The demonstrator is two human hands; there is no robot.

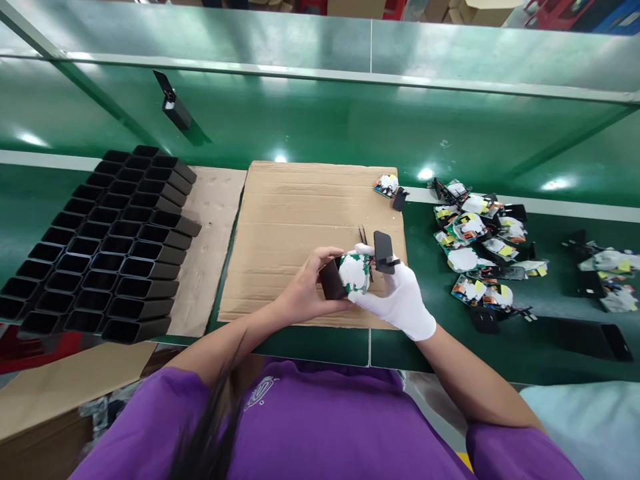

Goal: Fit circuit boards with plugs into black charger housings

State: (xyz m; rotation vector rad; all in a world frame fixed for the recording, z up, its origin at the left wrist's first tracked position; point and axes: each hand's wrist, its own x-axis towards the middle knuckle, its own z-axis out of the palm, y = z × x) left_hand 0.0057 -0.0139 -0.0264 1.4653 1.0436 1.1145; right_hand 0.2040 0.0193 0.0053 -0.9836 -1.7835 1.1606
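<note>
My bare left hand [313,283] is closed around a black plastic case [331,280], its open end turned to the right. In my white-gloved right hand [403,303] is a circuit board [355,272] with a green edge and a large white patch. The board's left end sits at or just inside the mouth of the case; how deep, I cannot tell. A black end cap [383,250] stands up beside the board, above my right fingers. Both hands are over a cardboard sheet [290,220].
Rows of empty black cases [125,247] stand at the left. Several circuit boards [470,227] with black caps are piled at the right, near a lying black case [585,337]. Another board [387,185] lies on the cardboard's far corner. A case with a raised cap [176,110] stands at the back.
</note>
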